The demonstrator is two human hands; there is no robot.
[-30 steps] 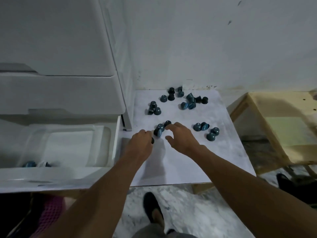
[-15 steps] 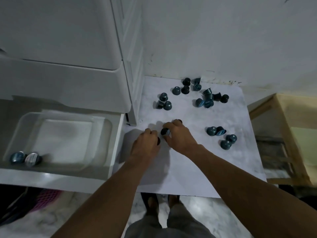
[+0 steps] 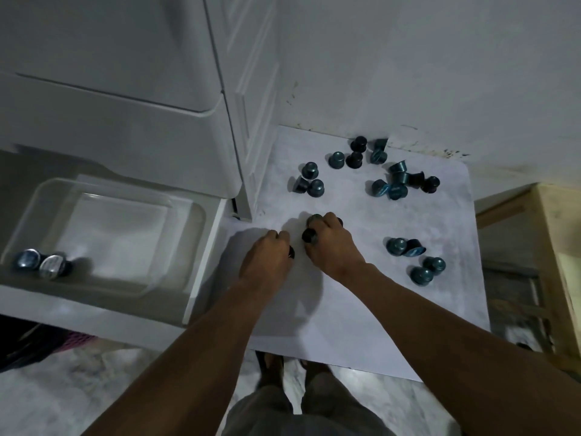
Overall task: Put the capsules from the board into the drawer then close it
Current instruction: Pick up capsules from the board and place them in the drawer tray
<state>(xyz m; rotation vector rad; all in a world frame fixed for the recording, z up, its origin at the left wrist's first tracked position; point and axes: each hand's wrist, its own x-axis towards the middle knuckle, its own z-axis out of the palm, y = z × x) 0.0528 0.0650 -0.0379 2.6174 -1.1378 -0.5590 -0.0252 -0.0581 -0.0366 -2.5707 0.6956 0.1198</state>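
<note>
Blue capsules [image 3: 315, 187] looked light, rigid, slippery; left hand [image 3: 267, 259] and right hand [image 3: 330, 247] each clamped one, mid-frame.

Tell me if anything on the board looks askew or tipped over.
Several capsules lie tipped on their sides instead of standing, for example one in the far cluster and one by the right-hand pair. The board itself lies flat, nothing spilled.

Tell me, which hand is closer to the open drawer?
The left hand. It sits near the board's left edge, just beside the drawer. The right hand is farther right, over capsules.
</note>
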